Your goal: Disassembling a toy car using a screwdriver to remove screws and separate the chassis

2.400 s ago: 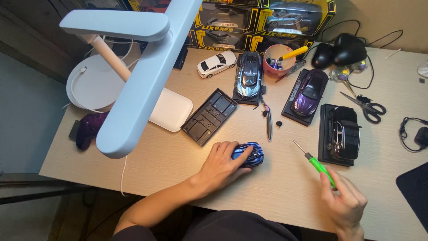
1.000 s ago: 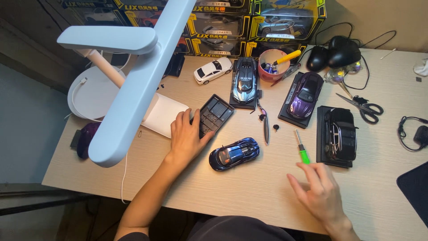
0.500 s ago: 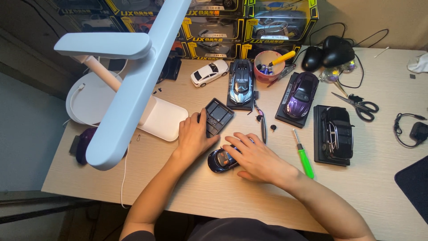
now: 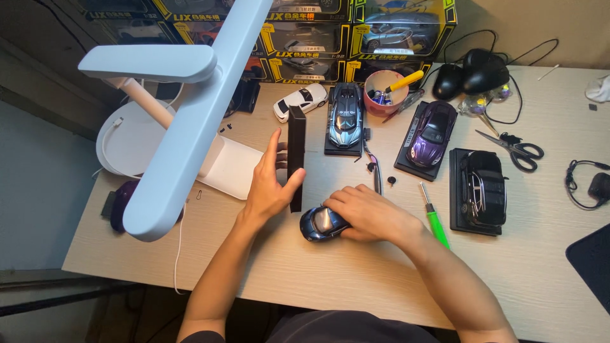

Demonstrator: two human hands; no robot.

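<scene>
The left hand grips a black base tipped on edge, while the right hand closes over a blue car on the desk.

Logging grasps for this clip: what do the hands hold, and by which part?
Left hand grips the black base plate, tipped on edge, near its lower end. Right hand covers the blue toy car from above, over its rear.

Black-and-yellow windowed toy-car boxes in a row along the desk's far edge
</scene>
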